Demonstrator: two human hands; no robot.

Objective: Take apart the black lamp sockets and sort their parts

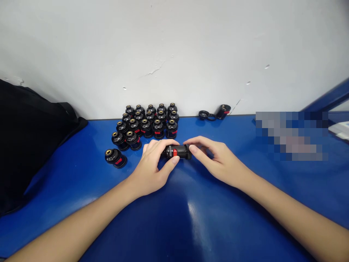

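Forearms [84,222] cross blue tabletop [169,225], black fittings [146,127] crowding beyond the left hand [152,167].

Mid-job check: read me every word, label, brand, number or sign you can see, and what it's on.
None can be read.
Held black cylinder: red patch, no lettering legible.
Rows of black parts: red patches, too small to read.
White item, right edge: nothing legible.
Pixelated area: anything there is unreadable.
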